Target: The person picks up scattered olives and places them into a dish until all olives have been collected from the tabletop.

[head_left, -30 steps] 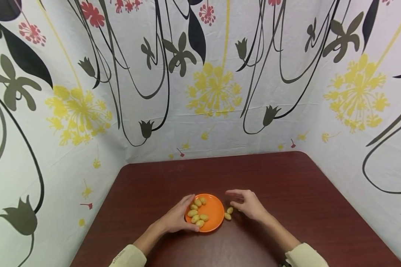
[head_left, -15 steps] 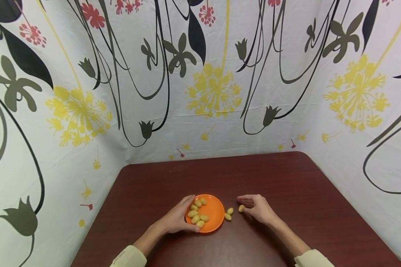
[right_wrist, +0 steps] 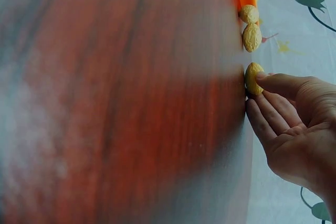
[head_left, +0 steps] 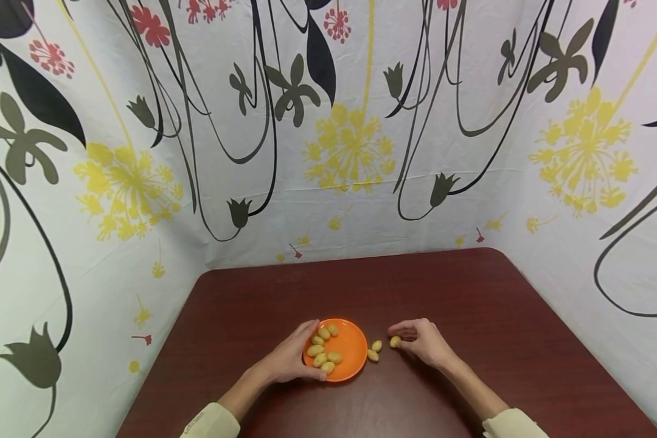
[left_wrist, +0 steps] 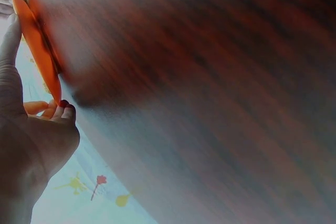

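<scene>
An orange plate (head_left: 351, 350) lies on the dark red-brown table, with several yellow, wrinkled, walnut-like pieces on its left half. My left hand (head_left: 292, 356) holds the plate's left side, thumb on the near rim and fingers at the far rim. Just off the plate's right edge are two more walnut-like pieces (head_left: 373, 355), side by side on the table. Further right, my right hand (head_left: 424, 344) pinches another walnut-like piece (right_wrist: 254, 78) at table level. In the right wrist view the thumb presses its side, with the fingers beneath.
The table (head_left: 306, 289) has rounded far corners. White cloth (head_left: 285, 182) printed with flowers and stems hangs behind it and on both sides.
My right hand has shifted right, away from the plate, then stayed still. A walnut-like piece unseen a second ago now shows at its fingertips. The left hand and plate have not moved.
</scene>
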